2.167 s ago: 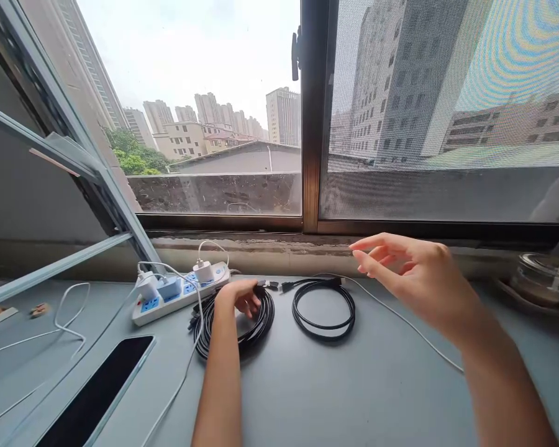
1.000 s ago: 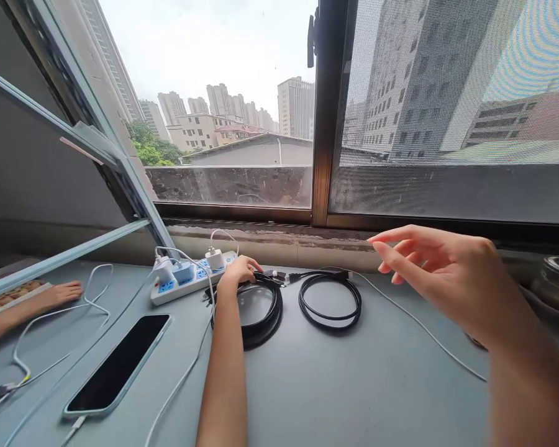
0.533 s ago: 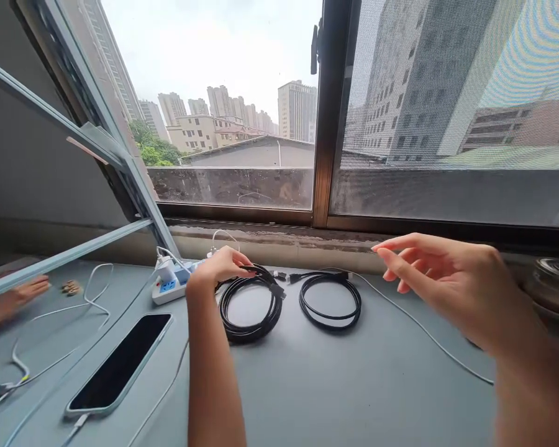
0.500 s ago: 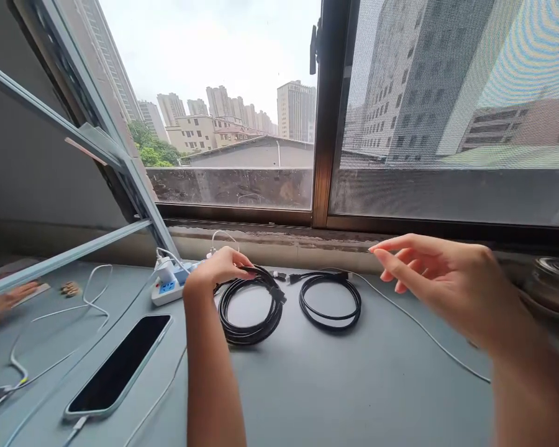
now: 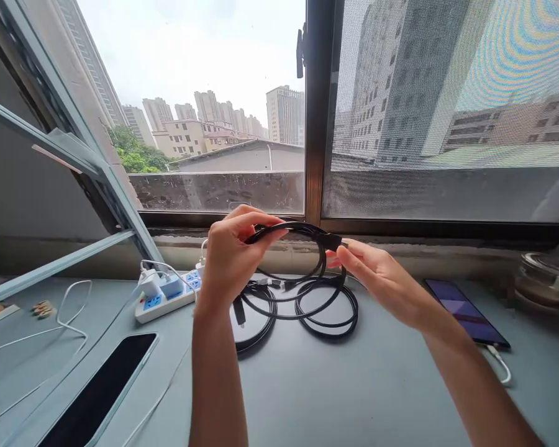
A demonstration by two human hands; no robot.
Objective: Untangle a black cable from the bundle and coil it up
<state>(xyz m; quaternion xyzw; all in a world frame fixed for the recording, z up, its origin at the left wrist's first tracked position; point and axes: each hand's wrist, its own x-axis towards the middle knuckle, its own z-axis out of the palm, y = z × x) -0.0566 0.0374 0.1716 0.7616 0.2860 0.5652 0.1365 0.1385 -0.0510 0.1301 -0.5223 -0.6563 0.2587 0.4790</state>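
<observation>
A black cable (image 5: 302,231) is held lifted above the counter (image 5: 335,385), near its back edge under the window (image 5: 214,124). Its upper loop is pinched in the left hand (image 5: 230,257), thumb and fingers closed over the strands. One plug end (image 5: 333,241) is clamped in the grip of the right hand (image 5: 377,279), between thumb and fingertips. The lower loops hang down in front of the back edge, and another short end dangles below the left hand.

As far as can be judged, the work is only partly along: the cable has been picked up and one end found, but the bundle is loose, with uneven loops not yet drawn into one tidy coil. A second coil (image 5: 328,313) lies flat on the counter just behind and below the hands, untouched, and more black cable is seen on the counter under the left wrist.

Both forearms are raised from the near edge, the elbows low and the hands brought close together at the middle. The left palm is turned toward the right; the right palm faces up and left.

A power strip (image 5: 161,298) lies toward the back left, a phone (image 5: 97,397) at the near left corner, and another phone (image 5: 466,310) to the right.
</observation>
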